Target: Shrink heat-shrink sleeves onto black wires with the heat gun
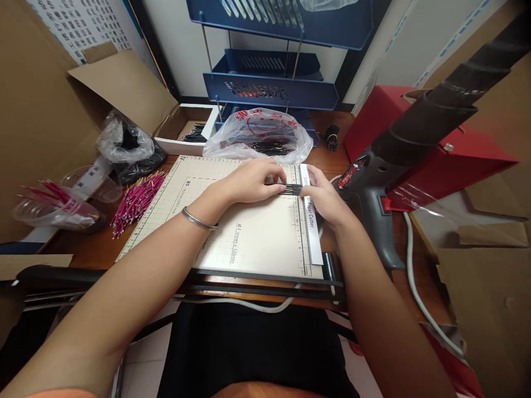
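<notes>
- Left hand (249, 182) and right hand (323, 193) each pinch an end of a bundle of black wires (292, 189), lying flat on the paper cutter (249, 232).
- Just beyond the cutter: a plastic bag (257, 135).
- Left: pink wires (136, 202).

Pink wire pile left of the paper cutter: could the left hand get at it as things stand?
Probably yes. The pink wire pile lies open on the desk beside the paper cutter, nothing covering it, but the left hand is pressing black wires and would have to let go.
</notes>
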The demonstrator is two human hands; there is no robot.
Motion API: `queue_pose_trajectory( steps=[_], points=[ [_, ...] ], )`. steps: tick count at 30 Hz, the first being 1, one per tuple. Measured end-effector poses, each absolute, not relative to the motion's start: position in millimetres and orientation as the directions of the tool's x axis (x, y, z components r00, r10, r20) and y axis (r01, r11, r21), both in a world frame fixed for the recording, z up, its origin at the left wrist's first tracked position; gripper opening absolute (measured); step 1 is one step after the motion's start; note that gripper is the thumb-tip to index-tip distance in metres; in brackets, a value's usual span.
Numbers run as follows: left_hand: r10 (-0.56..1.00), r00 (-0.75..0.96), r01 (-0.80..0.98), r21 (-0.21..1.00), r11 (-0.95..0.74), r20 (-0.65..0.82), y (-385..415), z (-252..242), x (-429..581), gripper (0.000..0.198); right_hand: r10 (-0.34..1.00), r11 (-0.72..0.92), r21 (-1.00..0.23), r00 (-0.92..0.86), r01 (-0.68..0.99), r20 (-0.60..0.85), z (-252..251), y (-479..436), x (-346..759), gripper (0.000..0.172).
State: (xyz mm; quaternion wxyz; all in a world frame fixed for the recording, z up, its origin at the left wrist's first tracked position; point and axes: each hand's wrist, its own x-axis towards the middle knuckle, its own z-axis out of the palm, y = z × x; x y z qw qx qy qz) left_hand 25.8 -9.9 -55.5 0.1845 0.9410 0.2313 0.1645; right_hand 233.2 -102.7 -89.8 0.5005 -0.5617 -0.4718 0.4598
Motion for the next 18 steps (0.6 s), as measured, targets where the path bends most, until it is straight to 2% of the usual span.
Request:
queue_pose_trajectory(
  steps=[6,12,18],
  points=[
    [0.502,0.833,0.381,0.417,-0.825,0.232,-9.0,-57.9,25.3,0.025,0.981,-0.086,-0.992,0.183,0.096,-0.067,-94.4,-98.5,236.3,0.074],
    [0.499,0.838,0.375,0.432,-0.82,0.219,-8.1,-57.7,25.0,0.026,0.99,0.008,-0.99,0.136,0.143,0.028,-99.1,-101.0,234.5,0.081],
    [0.494,0.842,0.372,0.429,-0.823,0.218,-6.3,-58.9,24.4,0.026,0.99,-0.007,-0.99,0.142,0.144,0.013,-96.4,-100.1,232.4,0.078]
  ],
)
